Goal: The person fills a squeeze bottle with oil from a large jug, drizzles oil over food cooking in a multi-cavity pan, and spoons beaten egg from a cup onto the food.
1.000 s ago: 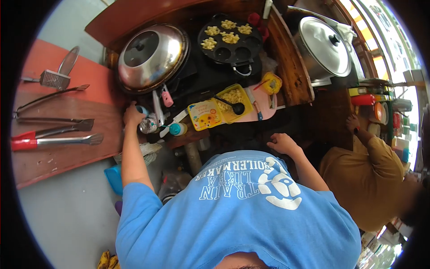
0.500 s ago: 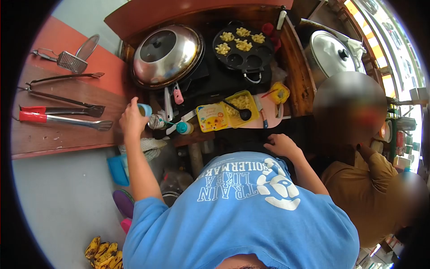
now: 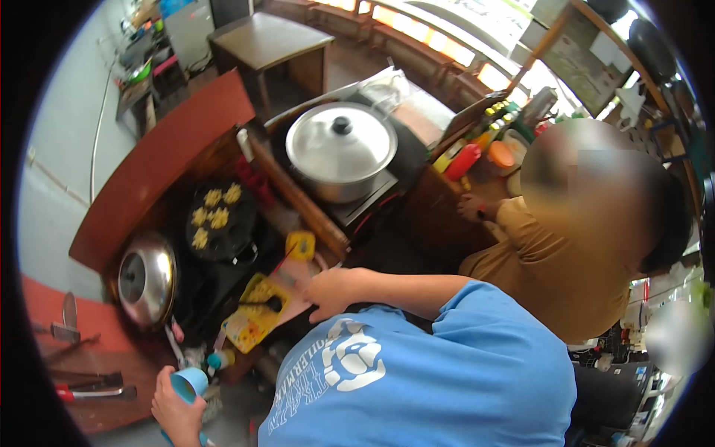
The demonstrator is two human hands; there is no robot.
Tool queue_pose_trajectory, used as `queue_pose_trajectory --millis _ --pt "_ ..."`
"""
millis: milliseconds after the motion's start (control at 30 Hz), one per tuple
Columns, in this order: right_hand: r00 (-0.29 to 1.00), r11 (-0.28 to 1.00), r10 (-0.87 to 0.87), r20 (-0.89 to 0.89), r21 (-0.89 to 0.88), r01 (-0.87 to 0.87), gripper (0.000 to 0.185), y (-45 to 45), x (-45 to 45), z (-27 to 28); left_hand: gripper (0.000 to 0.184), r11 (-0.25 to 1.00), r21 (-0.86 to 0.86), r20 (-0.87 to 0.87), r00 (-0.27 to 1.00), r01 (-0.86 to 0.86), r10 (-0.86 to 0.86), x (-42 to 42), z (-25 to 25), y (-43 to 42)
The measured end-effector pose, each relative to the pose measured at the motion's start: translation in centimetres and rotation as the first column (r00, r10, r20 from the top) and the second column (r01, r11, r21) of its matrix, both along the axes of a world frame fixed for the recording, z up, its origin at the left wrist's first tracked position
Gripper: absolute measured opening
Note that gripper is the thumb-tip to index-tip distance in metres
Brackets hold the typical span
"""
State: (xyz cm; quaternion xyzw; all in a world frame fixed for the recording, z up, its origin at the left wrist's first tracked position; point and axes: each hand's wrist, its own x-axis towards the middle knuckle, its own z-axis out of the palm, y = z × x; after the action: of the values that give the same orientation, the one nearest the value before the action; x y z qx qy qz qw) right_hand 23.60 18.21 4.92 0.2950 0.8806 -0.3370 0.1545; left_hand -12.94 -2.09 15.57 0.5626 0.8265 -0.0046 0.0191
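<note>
— Where do we place the blue cup [image 3: 189, 383]?

— We have it at the lower left, off the counter's edge, in the left hand [image 3: 177, 406]. The fingers and thumb are wrapped round its side, and its mouth is tilted toward us.

— Why hold it like that?

— We would judge that a side grip keeps the mouth clear of the fingers, and gives control over the tilt.

— And the right hand [image 3: 331, 290]?

— We see it at the near edge of the pink board [image 3: 296, 305], fingers curled downward. It is blurred there, so we cannot tell whether it pinches anything or merely rests.

— Why does the yellow tub [image 3: 272, 283] sit between the hands?

— We think for reach: it lies just on the near side of the hollowed pan [image 3: 237, 223], where clumps of yellow pieces fill some of the hollows. We find similar pieces in the tub, with the black ladle [image 3: 275, 304] laid in it, presumably to keep it handy.

— Its printed lid [image 3: 243, 328]?

— We see that beside the tub, on the left, leaving the pieces uncovered.

— And the big lidded pot [image 3: 342, 141]?

— We note it beyond the wooden partition [image 3: 294, 190], which probably serves to divide the two cooking spots.
</note>
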Motion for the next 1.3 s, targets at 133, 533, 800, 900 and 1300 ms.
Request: queue_pose_trajectory --millis 133,533,800,900,1300 --pt "0.988 0.987 0.154 -0.012 0.052 -0.153 0.051 2.2 2.3 2.7 0.071 0.981 -0.050 0.090 0.979 0.186 -0.181 7.2 -0.1 4.4" --pt "0.632 0.980 -0.153 -0.760 -0.035 0.195 0.101 8.2 6.8 -7.6 0.065 0.792 0.033 0.182 0.776 0.609 -0.604 24.8 -2.4 20.6" --pt "0.538 0.971 -0.210 -0.817 -0.109 0.214 0.112 10.9 8.7 -10.4 0.067 0.750 0.068 0.143 0.737 0.658 -0.660 28.9 -4.9 25.7" --pt "0.497 0.960 -0.245 -0.832 -0.138 0.242 0.106 11.7 8.3 -11.5 0.065 0.731 0.050 0.133 0.721 0.681 -0.680 29.4 -5.4 26.6" --pt "0.393 0.929 -0.303 -0.868 -0.178 0.323 0.088 11.3 4.1 -14.4 0.073 0.802 -0.116 0.112 0.811 0.585 -0.575 29.4 -6.1 26.8"
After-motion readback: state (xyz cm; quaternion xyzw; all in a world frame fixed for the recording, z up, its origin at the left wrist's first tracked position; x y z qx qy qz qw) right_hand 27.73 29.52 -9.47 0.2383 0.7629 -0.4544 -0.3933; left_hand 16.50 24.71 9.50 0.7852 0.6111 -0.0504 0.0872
